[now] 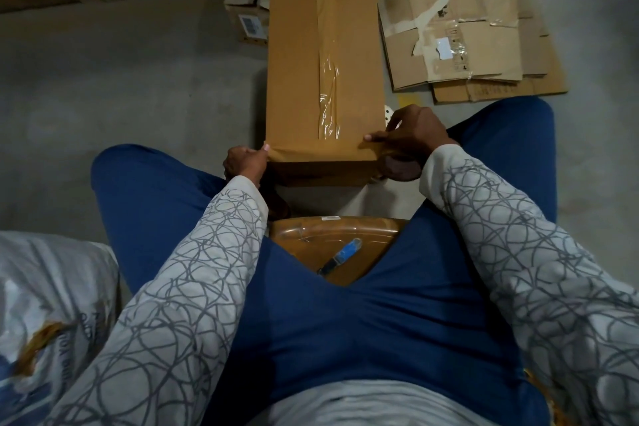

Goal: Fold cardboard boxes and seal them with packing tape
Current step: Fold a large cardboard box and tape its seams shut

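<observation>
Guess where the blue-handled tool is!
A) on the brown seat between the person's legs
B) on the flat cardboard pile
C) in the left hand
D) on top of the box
A: the blue-handled tool lies on the brown seat between the legs, while the left hand pinches the tape strip at the near edge of the box and the right hand grips the tape roll.

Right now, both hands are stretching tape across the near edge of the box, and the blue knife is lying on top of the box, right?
Not quite. The head view shows the blue knife lying on the brown seat between the legs, not on the box. The left hand and right hand do stretch tape across its near edge.
</observation>
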